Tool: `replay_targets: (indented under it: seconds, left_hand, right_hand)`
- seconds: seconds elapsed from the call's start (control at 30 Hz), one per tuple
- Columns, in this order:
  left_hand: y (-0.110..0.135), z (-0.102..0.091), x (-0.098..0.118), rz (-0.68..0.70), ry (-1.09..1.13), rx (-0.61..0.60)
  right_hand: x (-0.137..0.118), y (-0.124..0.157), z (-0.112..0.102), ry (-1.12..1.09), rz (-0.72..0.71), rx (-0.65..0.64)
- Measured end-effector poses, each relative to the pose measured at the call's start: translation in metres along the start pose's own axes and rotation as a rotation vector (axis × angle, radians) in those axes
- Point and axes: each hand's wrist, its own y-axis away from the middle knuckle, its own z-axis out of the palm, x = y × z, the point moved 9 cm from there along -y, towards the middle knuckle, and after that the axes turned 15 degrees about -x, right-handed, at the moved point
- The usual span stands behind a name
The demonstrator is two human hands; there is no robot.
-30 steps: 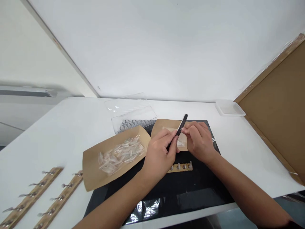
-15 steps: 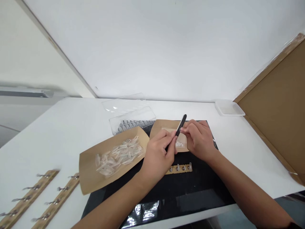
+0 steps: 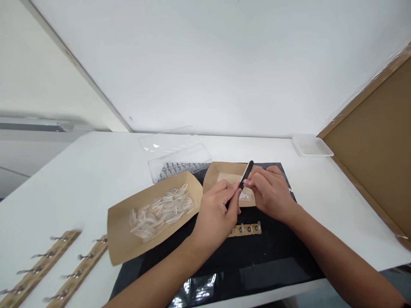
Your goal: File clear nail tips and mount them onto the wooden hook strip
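My left hand (image 3: pixel 214 214) is closed round a black nail file (image 3: pixel 245 174) that slants up to the right. My right hand (image 3: pixel 271 192) pinches something small and pale against the file's edge; it looks like a clear nail tip. Both hands hover over a black mat (image 3: pixel 263 261). Under them lie a small brown paper tray (image 3: pixel 221 173) with a few white pieces and a short wooden strip (image 3: pixel 245 229) with small studs. A larger brown paper tray (image 3: pixel 128 244) to the left holds several clear nail tips (image 3: pixel 159 210).
A clear plastic box (image 3: pixel 180 162) with its lid sits behind the trays. Two wooden strips with metal clips (image 3: pixel 45 267) lie at the front left. A white shallow tray (image 3: pixel 312 146) stands at the back right beside a brown board (image 3: pixel 379 145).
The file has dipped slightly lower against the small piece in my right hand. The view has shifted a little; the hands stay in the same place.
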Motion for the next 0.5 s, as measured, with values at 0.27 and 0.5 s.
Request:
replay_targets:
  seconds: [0.27,0.5]
  left_hand:
    - [0.0011,-0.0004,-0.0003,-0.015,-0.003,0.0]
    - [0.001,-0.004,0.0016,0.004,-0.029,0.015]
  right_hand:
    - [-0.003,-0.002,-0.0013,0.012,-0.019,-0.02]
    - [-0.002,-0.0021,0.0002,-0.001,-0.012,-0.015]
